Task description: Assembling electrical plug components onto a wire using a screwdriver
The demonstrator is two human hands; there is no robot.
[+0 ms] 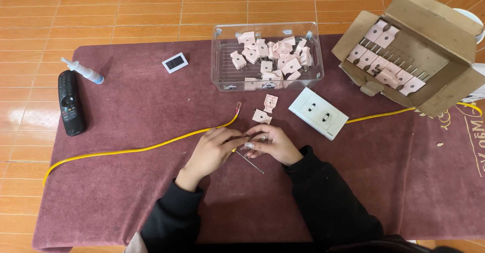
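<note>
My left hand (212, 149) and my right hand (273, 143) meet over the maroon table cloth (126, 182), fingers pinched together on a small pink plug part (251, 144). A thin screwdriver (250, 162) lies slanted just under the hands, its upper end at my left fingers. A yellow wire (126, 150) runs from the left edge to a bare end near the hands. Two pink plug halves (266, 109) lie just beyond my fingers.
A clear plastic bin (218, 56) holds several pink plugs. A white wall socket (318, 113) lies right of it. An open cardboard box (444, 76) with more plugs sits at the right. A black remote (69, 102), a small white bottle (83, 71) and a small digital timer (175, 62) lie at the left.
</note>
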